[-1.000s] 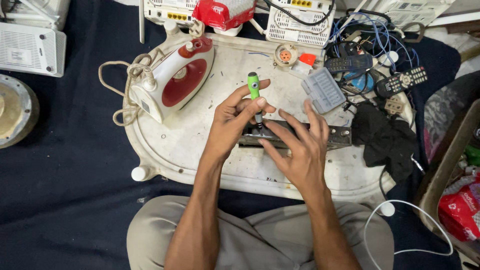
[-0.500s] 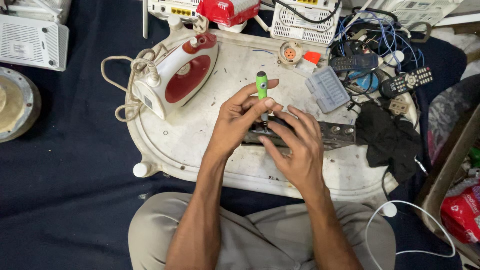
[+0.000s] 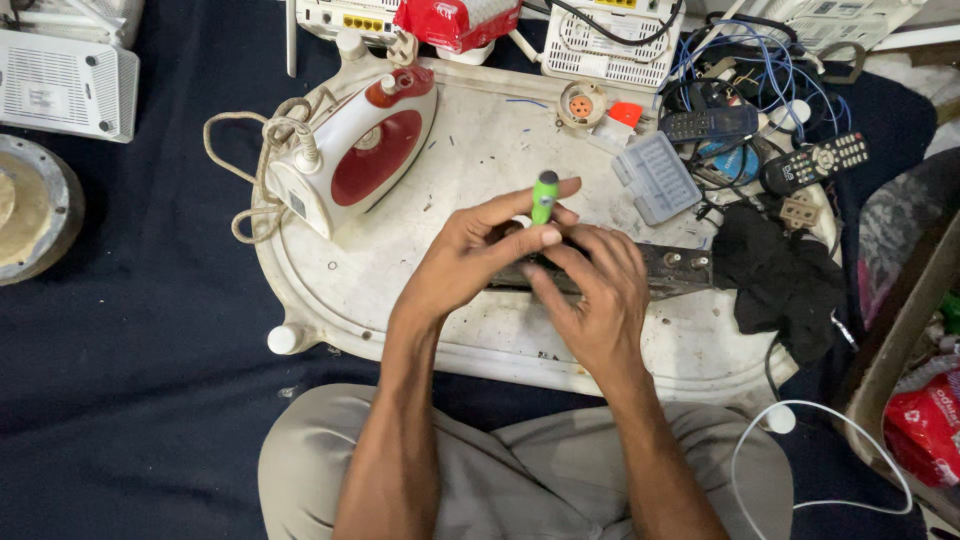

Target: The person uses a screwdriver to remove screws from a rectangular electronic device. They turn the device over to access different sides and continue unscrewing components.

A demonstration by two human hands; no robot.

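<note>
I see my left hand (image 3: pixel 470 262) pinching a green-handled screwdriver (image 3: pixel 544 196) between thumb and fingers, the handle standing upright above the knuckles with its dark cap on top; the shaft below is hidden by the fingers, so I cannot tell where its tip sits. My right hand (image 3: pixel 594 296) lies just beside the left, touching it, with its fingers curled down over a dark metal strip (image 3: pixel 676 271). That hand is pressed onto the strip, gripping it. The strip runs out from under both hands toward the right, its bare end showing two round fittings.

Everything rests on a worn white oval tray (image 3: pixel 470 150), which serves as my bench and lies on a dark blue cloth (image 3: pixel 150 340). Beyond my left hand, and further to the left, a red and white clothes iron (image 3: pixel 355 150) lies on the tray with its braided cord (image 3: pixel 262 150) looped off the tray's edge. Beyond my right hand sits a small grey plastic block (image 3: pixel 656 177), and further off a round socket piece (image 3: pixel 582 104) with an orange centre. To the right of the strip's end, a black rag (image 3: pixel 780 275) is bunched on the tray edge, with two remote controls (image 3: pixel 815 162) and a tangle of blue wires (image 3: pixel 735 55) behind it. A white cable (image 3: pixel 810 425) curls near my right forearm.
</note>
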